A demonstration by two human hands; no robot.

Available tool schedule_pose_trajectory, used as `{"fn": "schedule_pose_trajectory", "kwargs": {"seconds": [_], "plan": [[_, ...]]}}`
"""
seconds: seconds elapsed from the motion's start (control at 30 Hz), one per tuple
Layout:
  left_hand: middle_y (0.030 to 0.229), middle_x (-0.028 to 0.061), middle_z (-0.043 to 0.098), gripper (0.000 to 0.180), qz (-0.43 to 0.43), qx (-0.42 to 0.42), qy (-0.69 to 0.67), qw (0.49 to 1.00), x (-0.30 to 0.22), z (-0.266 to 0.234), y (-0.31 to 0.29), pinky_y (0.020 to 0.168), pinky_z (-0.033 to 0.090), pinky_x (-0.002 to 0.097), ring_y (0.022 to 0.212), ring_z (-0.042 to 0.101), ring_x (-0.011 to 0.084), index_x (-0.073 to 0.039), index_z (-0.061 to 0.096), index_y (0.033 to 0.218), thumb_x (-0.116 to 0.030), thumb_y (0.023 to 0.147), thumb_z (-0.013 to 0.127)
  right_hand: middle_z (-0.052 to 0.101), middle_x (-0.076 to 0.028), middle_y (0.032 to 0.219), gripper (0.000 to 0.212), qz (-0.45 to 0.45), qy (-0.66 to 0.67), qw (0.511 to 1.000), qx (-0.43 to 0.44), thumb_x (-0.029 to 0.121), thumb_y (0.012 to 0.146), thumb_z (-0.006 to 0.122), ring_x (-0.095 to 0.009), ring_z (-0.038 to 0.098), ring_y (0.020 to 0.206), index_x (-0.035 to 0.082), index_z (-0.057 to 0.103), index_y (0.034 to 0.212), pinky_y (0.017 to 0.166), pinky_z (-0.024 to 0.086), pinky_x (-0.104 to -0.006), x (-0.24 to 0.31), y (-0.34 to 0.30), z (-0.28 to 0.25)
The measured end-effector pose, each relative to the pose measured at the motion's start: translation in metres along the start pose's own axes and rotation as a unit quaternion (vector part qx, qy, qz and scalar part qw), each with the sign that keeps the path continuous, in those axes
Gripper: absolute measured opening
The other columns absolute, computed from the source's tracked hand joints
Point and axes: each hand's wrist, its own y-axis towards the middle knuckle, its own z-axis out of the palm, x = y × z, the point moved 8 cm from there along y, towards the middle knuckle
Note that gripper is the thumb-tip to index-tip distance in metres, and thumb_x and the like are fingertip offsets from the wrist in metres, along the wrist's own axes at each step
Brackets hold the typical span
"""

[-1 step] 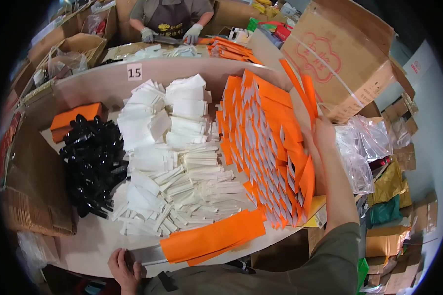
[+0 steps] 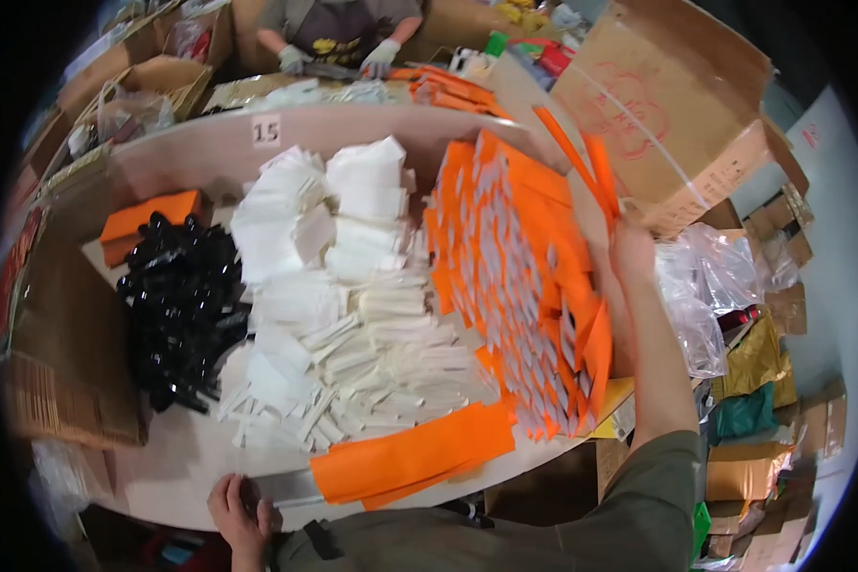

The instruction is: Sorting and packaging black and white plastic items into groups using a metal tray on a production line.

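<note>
My left hand is closed around the dark end of a flat, shiny grey strip at the near edge of the table. Orange sleeves, overlapping one another, cover the strip's other end. At the right, my right hand grips thin orange sleeves, which stick up past the fingers. Just left of that hand stands a dense pile of orange sleeves with grey insides. White paper-like slips lie in heaps mid-table, and glossy black pieces are heaped to their left.
An orange block sits behind the black heap. A low partition bounds the table's far side. Beyond it a co-worker's gloved hands work. Cardboard boxes and plastic bags crowd the right; another carton stands left.
The whole view has shifted slightly, with some blur over the piles. Both my hands keep the same holds.
</note>
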Motion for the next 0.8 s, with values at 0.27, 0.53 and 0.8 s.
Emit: {"fn": "schedule_pose_trajectory", "kwargs": {"seconds": [0.27, 0.53, 0.8], "plan": [[0.128, 0.0162, 0.056, 0.054, 0.005, -0.002, -0.021, 1.000, -0.015, -0.002, 0.021, 0.100, 0.042, 0.0450, 0.116, 0.052, 0.0373, -0.005, 0.056, 0.127, -0.024, 0.079, 0.070, 0.065, -0.023, 0.089, 0.027, -0.231, -0.175, 0.955, 0.061, 0.023, 0.092, 0.059, -0.038, 0.065, 0.091, -0.002, 0.065, 0.097, 0.076, 0.050, -0.0494, 0.067, 0.014, -0.008], [0.127, 0.0166, 0.056, 0.053, 0.020, 0.007, -0.053, 0.998, -0.014, -0.006, 0.028, 0.098, 0.043, 0.0441, 0.113, 0.053, 0.0368, -0.004, 0.058, 0.125, -0.027, 0.079, 0.071, 0.064, -0.018, 0.086, 0.017, -0.286, 0.243, 0.904, 0.205, 0.018, 0.086, 0.066, -0.036, 0.063, 0.085, 0.001, 0.063, 0.087, 0.075, 0.049, -0.0448, 0.293, -0.168, 0.005], [0.125, 0.0146, 0.058, 0.041, -0.041, 0.006, -0.083, 0.996, 0.050, -0.040, 0.037, 0.095, 0.047, 0.0432, 0.112, 0.057, 0.0350, -0.007, 0.062, 0.118, -0.012, 0.078, 0.071, 0.062, -0.017, 0.078, 0.015, -0.240, 0.372, 0.875, 0.194, 0.015, 0.086, 0.067, -0.034, 0.063, 0.078, 0.000, 0.063, 0.084, 0.072, 0.050, -0.0417, 0.322, -0.215, -0.050]]}}
